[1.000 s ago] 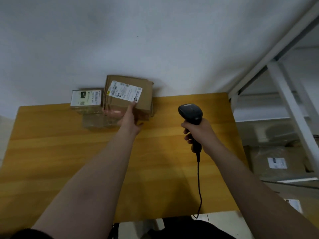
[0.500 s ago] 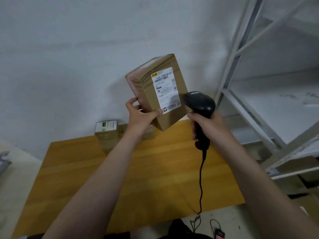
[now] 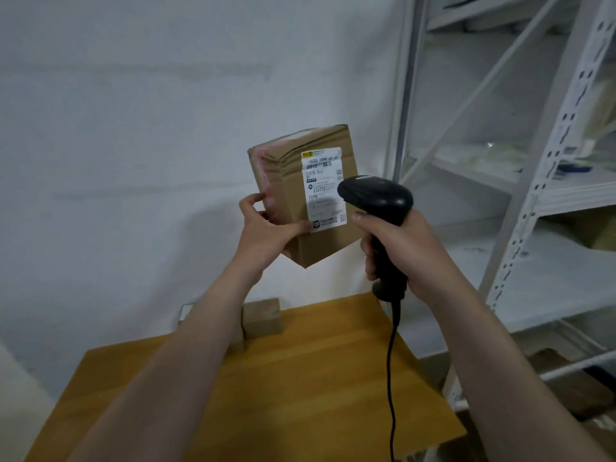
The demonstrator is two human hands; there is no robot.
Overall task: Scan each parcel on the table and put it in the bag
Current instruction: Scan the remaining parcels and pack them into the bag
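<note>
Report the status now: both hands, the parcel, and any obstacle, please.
Left hand holds cardboard parcel up, label facing. Right hand grips black scanner at label. Nothing between them.

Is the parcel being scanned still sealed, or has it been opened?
Sealed, as far as shown. The cardboard parcel in the left hand has its visible top edge taped shut, flaps flat. Its far side is hidden.

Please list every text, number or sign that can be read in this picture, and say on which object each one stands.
"5020 T098 68 6?" (last characters unsure): top line of the white shipping label on the brown cardboard parcel in the left hand.
"T098": lower down on the same label.
Barcode, small print and bottom logo on the label: too blurred to read.
Black handheld barcode scanner in the right hand: no readable marking.
</note>
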